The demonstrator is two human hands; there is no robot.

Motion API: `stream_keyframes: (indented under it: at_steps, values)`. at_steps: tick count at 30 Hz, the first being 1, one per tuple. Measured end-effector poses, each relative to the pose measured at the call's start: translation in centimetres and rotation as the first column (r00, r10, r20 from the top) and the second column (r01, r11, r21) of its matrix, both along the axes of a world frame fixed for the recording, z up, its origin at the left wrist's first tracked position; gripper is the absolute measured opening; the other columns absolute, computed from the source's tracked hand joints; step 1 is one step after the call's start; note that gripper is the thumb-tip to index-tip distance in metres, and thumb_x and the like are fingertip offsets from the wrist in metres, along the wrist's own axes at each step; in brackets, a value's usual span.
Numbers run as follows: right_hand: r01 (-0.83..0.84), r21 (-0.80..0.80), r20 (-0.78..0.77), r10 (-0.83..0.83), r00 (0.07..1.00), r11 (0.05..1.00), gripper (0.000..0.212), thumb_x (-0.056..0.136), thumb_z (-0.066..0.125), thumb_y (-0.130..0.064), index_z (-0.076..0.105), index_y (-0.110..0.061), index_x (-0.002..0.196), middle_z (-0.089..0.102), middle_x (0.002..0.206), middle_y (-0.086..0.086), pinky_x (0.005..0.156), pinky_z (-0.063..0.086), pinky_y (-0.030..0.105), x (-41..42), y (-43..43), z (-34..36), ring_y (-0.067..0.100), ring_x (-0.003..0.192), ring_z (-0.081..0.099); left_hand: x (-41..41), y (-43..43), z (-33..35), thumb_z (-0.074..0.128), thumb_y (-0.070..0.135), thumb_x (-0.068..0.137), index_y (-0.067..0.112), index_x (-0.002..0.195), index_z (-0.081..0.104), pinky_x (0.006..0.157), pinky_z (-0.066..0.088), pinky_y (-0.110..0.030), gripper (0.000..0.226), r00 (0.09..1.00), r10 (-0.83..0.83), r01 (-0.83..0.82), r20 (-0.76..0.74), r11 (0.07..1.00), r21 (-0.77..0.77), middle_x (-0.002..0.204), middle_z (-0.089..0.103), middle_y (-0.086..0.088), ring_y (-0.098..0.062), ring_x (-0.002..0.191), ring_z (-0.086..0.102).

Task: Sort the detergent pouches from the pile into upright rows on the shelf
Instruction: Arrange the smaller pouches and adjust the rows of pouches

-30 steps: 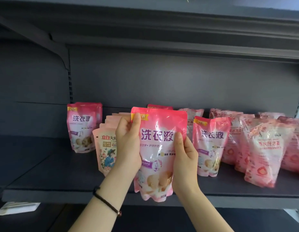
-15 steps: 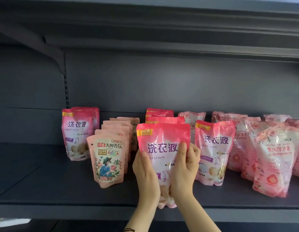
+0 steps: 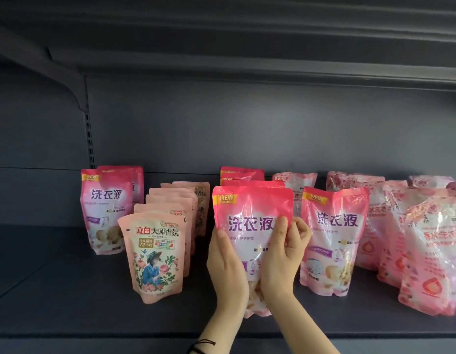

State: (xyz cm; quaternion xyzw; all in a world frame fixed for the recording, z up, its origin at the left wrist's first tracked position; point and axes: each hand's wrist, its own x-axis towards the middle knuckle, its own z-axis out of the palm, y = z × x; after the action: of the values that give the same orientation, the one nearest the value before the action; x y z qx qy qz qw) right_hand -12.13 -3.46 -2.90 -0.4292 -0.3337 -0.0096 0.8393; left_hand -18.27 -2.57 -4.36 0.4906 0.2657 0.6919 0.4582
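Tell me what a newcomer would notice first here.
The bright pink pouch held upright at centre, gripped by the left hand and right hand near the front of the shelf. Then the peach floral pouch heading a row to its left, and crinkled pink pouches crowding the far right.

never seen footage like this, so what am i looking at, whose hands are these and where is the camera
No machine here: a person works with bare hands. The single camera sits on their head, looking forward and down, so their own arms reach into the picture. The left hand and right hand both grip a pink detergent pouch, upright, in front of a row of matching ones. On the dark shelf stand more rows: peach floral pouches to the left, a pink pair beyond them, a neighbouring pink pouch to the right, and crinkly pale pouches at far right.
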Motion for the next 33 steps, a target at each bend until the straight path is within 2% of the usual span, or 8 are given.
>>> stream_keyframes:
  at_steps: [11, 14, 16, 18, 21, 23, 27, 33]
  values:
    - [0.06, -0.034, 0.022, -0.059, 0.998, 0.998, 0.024, 0.098, 0.046, -0.027, 0.052, -0.027, 0.075, 0.042, 0.101, -0.003, 0.08, 0.037, 0.006, 1.0, 0.5, -0.3, -0.003, 0.088, 0.044, 1.1, 0.9, -0.3, 0.03, 0.053, 0.093, 0.038, 0.109, 0.056, 0.068, 0.058, -0.03, 0.033, 0.998, -0.035, 0.036, -0.043, 0.999, 0.033, 0.095, 0.069, 0.001, -0.015, 0.085, 0.07]
    - [0.061, -0.062, -0.008, -0.061, 0.998, 0.996, 0.026, 0.098, 0.047, -0.029, 0.051, -0.031, 0.072, 0.043, 0.101, -0.005, 0.09, 0.039, 0.021, 0.7, -0.3, -0.4, 0.013, 0.099, 0.044, 0.9, 0.4, -0.4, 0.027, 0.05, 0.096, 0.036, 0.127, 0.047, 0.098, 0.048, -0.044, 0.04, 0.991, 0.056, -0.049, -0.125, 0.997, 0.055, 0.128, 0.057, -0.004, -0.02, 0.119, 0.055]
    - [0.054, -0.083, -0.023, -0.056, 0.998, 0.995, 0.026, 0.097, 0.047, -0.033, 0.053, -0.029, 0.073, 0.044, 0.101, -0.008, 0.095, 0.038, 0.029, 0.7, -1.0, -0.4, 0.021, 0.106, 0.042, 0.8, -0.2, -0.2, 0.024, 0.047, 0.101, 0.054, 0.122, 0.039, 0.114, 0.025, -0.028, 0.027, 0.954, 0.239, -0.216, -0.183, 0.967, 0.139, 0.148, 0.038, 0.008, -0.001, 0.138, 0.027]
    - [0.053, -0.099, -0.031, -0.056, 0.998, 0.994, 0.025, 0.097, 0.045, -0.036, 0.056, -0.026, 0.077, 0.044, 0.099, -0.01, 0.095, 0.04, 0.033, 1.2, -2.0, -0.5, 0.024, 0.106, 0.043, 1.5, -1.2, -0.2, 0.026, 0.045, 0.099, 0.058, 0.11, 0.038, 0.106, 0.014, -0.015, 0.021, 0.908, 0.36, -0.318, -0.212, 0.925, 0.208, 0.142, 0.032, 0.02, 0.014, 0.128, 0.017]
    - [0.073, -0.072, -0.002, -0.074, 0.997, 0.995, 0.03, 0.098, 0.043, -0.039, 0.053, -0.026, 0.073, 0.044, 0.088, -0.005, 0.078, 0.042, 0.022, 3.0, -3.9, -0.6, 0.011, 0.083, 0.047, 3.2, -2.9, -0.6, 0.028, 0.049, 0.092, 0.034, 0.099, 0.051, 0.093, 0.026, -0.022, 0.028, 0.879, 0.429, -0.394, -0.21, 0.899, 0.19, 0.121, 0.039, 0.017, 0.0, 0.107, 0.029]
    - [0.108, -0.067, 0.053, -0.104, 0.993, 0.992, 0.036, 0.1, 0.04, -0.041, 0.046, -0.034, 0.064, 0.043, 0.076, -0.003, 0.065, 0.038, 0.018, 4.5, -5.2, -0.4, 0.004, 0.067, 0.042, 4.7, -4.0, -0.4, 0.036, 0.044, 0.097, 0.027, 0.095, 0.054, 0.083, 0.032, -0.019, 0.025, 0.897, 0.405, -0.372, -0.179, 0.908, 0.19, 0.106, 0.044, 0.014, -0.001, 0.097, 0.036]
    - [0.071, -0.097, -0.003, -0.071, 0.997, 0.993, 0.035, 0.099, 0.041, -0.042, 0.05, -0.028, 0.068, 0.049, 0.071, 0.007, 0.061, 0.041, 0.041, 8.2, -7.0, -0.5, 0.018, 0.064, 0.044, 8.1, -6.2, 0.5, 0.038, 0.032, 0.097, 0.019, 0.089, 0.055, 0.068, 0.043, -0.016, 0.022, 0.955, 0.281, -0.259, -0.097, 0.947, 0.189, 0.092, 0.051, 0.008, -0.009, 0.077, 0.054]
    - [0.06, -0.116, 0.008, -0.059, 0.998, 0.992, 0.038, 0.093, 0.041, -0.052, 0.049, -0.022, 0.071, 0.048, 0.066, -0.004, 0.057, 0.04, 0.031, 13.3, -7.7, -0.6, 0.009, 0.058, 0.043, 10.6, -6.2, 0.6, 0.05, 0.028, 0.096, 0.013, 0.085, 0.065, 0.068, 0.048, -0.027, 0.025, 0.914, 0.294, -0.214, -0.278, 0.934, 0.284, 0.078, 0.059, 0.003, -0.012, 0.073, 0.056]
